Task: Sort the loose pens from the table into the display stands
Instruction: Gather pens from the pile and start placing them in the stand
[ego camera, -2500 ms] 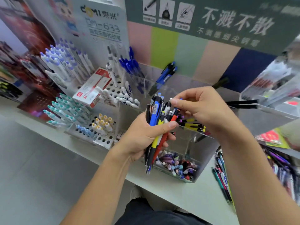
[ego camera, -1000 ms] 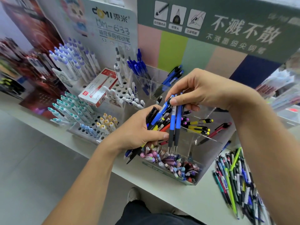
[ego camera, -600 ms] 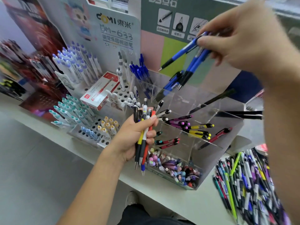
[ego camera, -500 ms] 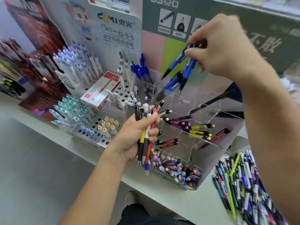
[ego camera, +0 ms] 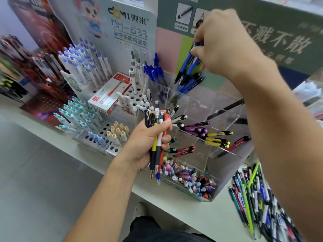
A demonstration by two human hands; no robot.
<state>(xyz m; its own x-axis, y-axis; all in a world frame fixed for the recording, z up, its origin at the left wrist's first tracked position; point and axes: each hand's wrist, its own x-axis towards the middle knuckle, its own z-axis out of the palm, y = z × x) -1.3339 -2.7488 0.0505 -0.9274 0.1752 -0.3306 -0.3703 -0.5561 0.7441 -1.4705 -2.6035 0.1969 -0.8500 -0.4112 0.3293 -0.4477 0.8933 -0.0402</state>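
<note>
My left hand grips a bunch of mixed pens, black, yellow, white and red, held upright in front of the clear acrylic display stand. My right hand pinches blue pens by their top ends, tips pointing down at the stand's back compartment, where other blue pens lean. Other compartments hold purple, yellow-and-black and red pens. A pile of loose pens lies on the table at the lower right.
A white perforated stand with teal, light-blue, yellow and purple-capped pens is at the left, with a red-and-white pen box on it. Printed backboards rise behind. The stand's front bin holds small colourful items. The table edge runs diagonally.
My right hand drew blue pens out of the left-hand bunch, lifted them high, and has now lowered them toward the stand's back compartment. The left hand kept holding the remaining pens.
</note>
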